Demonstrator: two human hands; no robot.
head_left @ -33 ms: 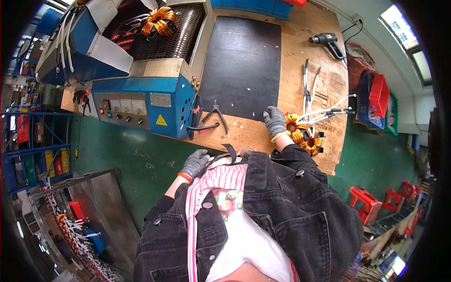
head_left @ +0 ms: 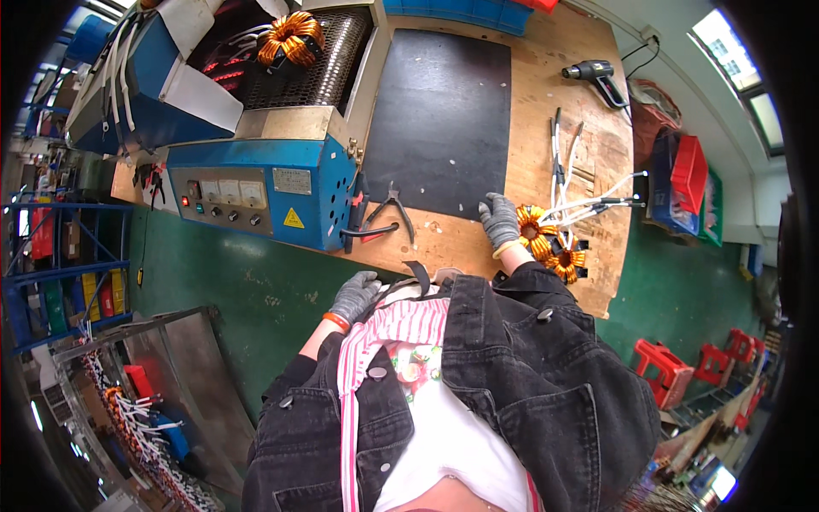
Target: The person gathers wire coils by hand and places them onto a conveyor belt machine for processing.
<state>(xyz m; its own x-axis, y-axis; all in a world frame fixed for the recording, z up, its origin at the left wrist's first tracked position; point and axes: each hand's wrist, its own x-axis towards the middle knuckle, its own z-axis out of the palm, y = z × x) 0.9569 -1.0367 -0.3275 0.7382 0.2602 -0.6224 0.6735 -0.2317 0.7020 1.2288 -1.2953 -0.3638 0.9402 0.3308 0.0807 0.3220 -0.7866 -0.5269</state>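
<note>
My right hand, in a grey knit glove, rests at the near right corner of a black mat. Its fingers lie loosely out, with nothing seen in them. Just right of it sit two copper-wound ring coils with white leads running off to the right and away from me. My left hand, gloved the same way, lies low by my lap in front of the bench edge, fingers loosely extended and holding nothing I can see. A pair of pliers lies on the wood between the mat and the blue machine.
On the left stands a blue heating machine; another copper coil sits on its mesh conveyor, near a red glow. A heat gun lies at the far right of the bench. Red stools stand on the floor at right.
</note>
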